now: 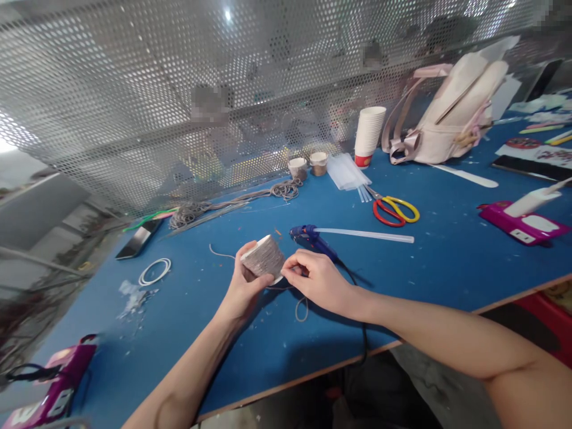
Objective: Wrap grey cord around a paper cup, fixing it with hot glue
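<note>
A paper cup (263, 260) wound with grey-brown cord lies tilted in my left hand (243, 289), whose fingers and thumb close round it. At its right lower edge my right hand (319, 280) is closed in a pinch, apparently on the cord, though the fingertips hide most of it. A loop of the same cord (302, 310) hangs below my right hand, and a loose end (221, 253) curves out left of the cup. Just beyond my right hand lies a blue glue gun (313, 238) with a long glue stick (366, 235) in its back.
Red-and-yellow scissors (395, 210), plastic bags (346, 173), two wrapped cups (319, 163) and stacked paper cups (370, 137) stand or lie farther back. Cord bundles (190, 214) and a phone (139, 238) lie left. A backpack (451, 113) and purple power strip (521, 221) are at right.
</note>
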Available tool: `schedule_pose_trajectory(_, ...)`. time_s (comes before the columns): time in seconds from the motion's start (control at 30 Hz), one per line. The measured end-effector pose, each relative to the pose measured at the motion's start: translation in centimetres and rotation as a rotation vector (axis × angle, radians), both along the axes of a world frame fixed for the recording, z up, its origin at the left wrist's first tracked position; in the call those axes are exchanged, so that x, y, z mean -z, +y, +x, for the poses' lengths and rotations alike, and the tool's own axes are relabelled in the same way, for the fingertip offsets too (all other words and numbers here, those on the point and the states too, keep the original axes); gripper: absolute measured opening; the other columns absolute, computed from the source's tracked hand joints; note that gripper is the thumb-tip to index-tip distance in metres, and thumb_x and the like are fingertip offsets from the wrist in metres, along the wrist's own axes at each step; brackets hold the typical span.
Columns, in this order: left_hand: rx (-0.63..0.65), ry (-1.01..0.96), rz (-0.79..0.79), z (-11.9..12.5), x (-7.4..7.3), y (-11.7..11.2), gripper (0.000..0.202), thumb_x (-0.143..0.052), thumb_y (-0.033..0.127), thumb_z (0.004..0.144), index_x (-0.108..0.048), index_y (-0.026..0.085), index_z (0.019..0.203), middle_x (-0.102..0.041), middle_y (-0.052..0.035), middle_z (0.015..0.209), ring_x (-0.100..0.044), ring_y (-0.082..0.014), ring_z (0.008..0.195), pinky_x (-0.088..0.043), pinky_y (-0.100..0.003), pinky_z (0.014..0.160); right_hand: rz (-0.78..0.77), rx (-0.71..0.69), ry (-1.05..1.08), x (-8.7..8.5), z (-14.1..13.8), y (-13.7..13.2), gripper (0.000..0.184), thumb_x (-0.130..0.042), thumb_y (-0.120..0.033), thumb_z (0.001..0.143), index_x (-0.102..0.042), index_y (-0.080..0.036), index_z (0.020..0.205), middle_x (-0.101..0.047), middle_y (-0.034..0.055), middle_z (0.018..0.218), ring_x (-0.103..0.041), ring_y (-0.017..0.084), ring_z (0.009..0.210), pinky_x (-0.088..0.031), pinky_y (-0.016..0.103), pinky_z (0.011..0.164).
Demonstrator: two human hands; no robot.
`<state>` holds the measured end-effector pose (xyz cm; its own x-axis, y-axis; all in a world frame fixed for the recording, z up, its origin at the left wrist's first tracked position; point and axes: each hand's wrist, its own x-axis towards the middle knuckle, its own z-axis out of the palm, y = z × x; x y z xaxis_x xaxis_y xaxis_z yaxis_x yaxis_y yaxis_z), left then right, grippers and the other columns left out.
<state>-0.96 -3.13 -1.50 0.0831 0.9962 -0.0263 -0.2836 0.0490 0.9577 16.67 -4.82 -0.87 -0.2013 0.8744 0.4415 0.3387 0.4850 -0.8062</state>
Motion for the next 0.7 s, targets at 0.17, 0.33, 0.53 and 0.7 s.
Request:
schedule_pose_trajectory(0.17,0.027,-0.006,-0.036,-0.1,-0.39,-0.3,0.071,-0.085,0.017,0.05,-0.054,0.029,0.114,-0.065,-0.0004,0.108,-0.06,-0.0211,0.102,-0.045,-0.04,0.097,0.005,0.027,0.003,0.17,0.1,0.03,0.011,-0.062,-0.012,0.081,-0.06,-0.018,0.072,-0.061,-0.0012,0.07,-0.053,0.011,0.062,-0.042,0.023,0.061)
schedule_pose_trajectory(0.33,0.036,-0.018,-0.047,-0.15,-0.46,-0.37,0.07,-0.085,0.018,0.052,-0.056,0.03,0.115,-0.065,-0.0012,0.113,-0.06,-0.0221,0.106,-0.042,-0.043,0.101,0.011,0.038,0.0,0.02,0.2,0.02,0.012,-0.063,-0.011,0.079,-0.059,-0.018,0.071,-0.061,-0.0015,0.069,-0.052,0.011,0.06,-0.041,0.022,0.059)
schedule_pose_trajectory(0.53,0.023,-0.023,-0.055,-0.22,-0.18,-0.1,0.075,-0.088,0.022,0.047,-0.056,0.028,0.115,-0.066,-0.0044,0.111,-0.061,-0.027,0.106,-0.043,-0.048,0.1,-0.004,0.046,-0.006,0.14,0.14,0.1,0.012,-0.065,-0.012,0.08,-0.06,-0.019,0.071,-0.061,-0.0019,0.069,-0.053,0.01,0.061,-0.042,0.022,0.06)
schedule_pose_trajectory(0.7,0.056,-0.035,-0.056,-0.48,0.24,0.01,0.075,-0.087,0.021,0.05,-0.054,0.028,0.118,-0.065,-0.0059,0.114,-0.06,-0.0287,0.111,-0.041,-0.05,0.103,0.007,0.044,0.008,0.19,0.15,0.16,0.012,-0.065,-0.013,0.081,-0.061,-0.018,0.072,-0.061,-0.002,0.069,-0.053,0.01,0.06,-0.042,0.022,0.059)
